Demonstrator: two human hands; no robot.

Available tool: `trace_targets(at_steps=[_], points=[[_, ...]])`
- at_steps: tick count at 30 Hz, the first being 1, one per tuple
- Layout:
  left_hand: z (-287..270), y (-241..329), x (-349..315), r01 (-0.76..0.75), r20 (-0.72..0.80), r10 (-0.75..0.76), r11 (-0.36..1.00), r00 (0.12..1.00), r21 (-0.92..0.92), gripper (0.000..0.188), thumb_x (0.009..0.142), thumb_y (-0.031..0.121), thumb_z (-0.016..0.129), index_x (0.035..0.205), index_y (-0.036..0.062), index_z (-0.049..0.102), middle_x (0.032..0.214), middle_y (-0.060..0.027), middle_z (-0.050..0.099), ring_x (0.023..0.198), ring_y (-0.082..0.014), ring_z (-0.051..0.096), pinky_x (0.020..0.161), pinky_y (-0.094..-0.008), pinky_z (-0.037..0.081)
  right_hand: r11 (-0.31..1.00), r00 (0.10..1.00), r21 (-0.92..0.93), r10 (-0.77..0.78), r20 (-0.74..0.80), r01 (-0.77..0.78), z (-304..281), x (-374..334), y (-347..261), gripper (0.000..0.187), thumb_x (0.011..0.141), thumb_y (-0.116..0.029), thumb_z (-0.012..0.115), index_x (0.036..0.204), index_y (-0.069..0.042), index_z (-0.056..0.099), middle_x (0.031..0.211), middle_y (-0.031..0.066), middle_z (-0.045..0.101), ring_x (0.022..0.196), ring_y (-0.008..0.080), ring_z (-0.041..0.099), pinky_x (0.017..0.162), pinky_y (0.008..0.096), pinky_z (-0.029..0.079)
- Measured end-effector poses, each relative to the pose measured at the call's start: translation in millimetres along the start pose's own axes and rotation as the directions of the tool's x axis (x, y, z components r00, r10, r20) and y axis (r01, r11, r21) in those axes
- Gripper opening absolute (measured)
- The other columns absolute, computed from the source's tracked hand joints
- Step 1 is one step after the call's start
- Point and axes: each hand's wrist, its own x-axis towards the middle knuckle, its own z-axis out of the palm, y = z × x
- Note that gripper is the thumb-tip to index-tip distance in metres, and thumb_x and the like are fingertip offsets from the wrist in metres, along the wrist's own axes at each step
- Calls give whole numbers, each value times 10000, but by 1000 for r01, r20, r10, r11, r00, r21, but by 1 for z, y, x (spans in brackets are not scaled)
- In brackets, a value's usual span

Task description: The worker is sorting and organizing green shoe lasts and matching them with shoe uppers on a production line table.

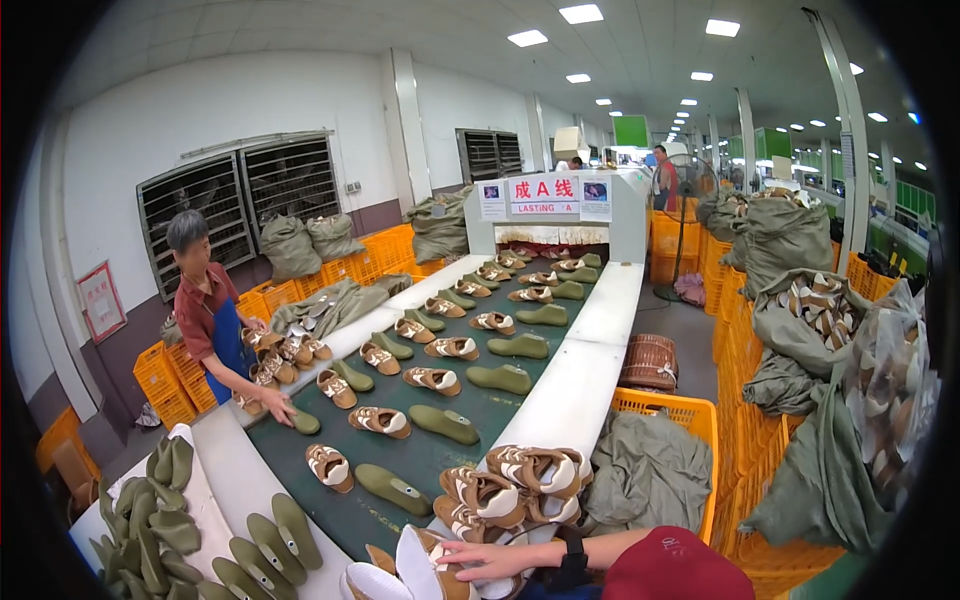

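Note:
My right hand (483, 560), with a black watch on the wrist, reaches in from the lower right with a maroon sleeve. Its fingers are stretched out and rest on a brown-and-white shoe upper (420, 565) at the lower edge. Nothing shows gripped in them. My left hand is not in view. Just beyond my hand, several brown-and-white shoes (535, 470) are piled on the conveyor's white right edge. A green shoe last (393, 489) and a shoe (329, 467) lie on the dark green belt (310, 500), with more pairs in rows behind.
Across the belt at left, a co-worker (215, 310) in a blue apron touches a green last (302, 421). Loose green lasts (150, 530) fill the lower left. The belt runs from a white machine tunnel (550, 215). Orange crates (700, 430) and sacks (830, 470) stand at right.

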Motion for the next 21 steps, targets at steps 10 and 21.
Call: trace_targets(at_steps=[10, 21], points=[[10, -48, 21, 99, -10, -105, 964, 994, -247, 413, 973, 335, 420, 1165, -21, 504, 1049, -123, 571, 952, -220, 548, 841, -359, 442, 997, 995, -25, -73, -75, 71, 11, 1, 13, 501, 961, -362, 446, 1388, -109, 374, 1487, 236, 167, 1399, 313, 133, 1114, 374, 145], [-11, -63, 19, 14, -33, -20, 983, 999, -182, 380, 944, 212, 440, 1224, -40, 489, 1170, -184, 534, 1027, -276, 539, 915, -371, 420, 997, 977, 3, -80, -198, 82, 20, -7, 7, 475, 949, -325, 490, 1365, -108, 420, 1483, 200, 212, 1387, 285, 188, 1106, 364, 176]])
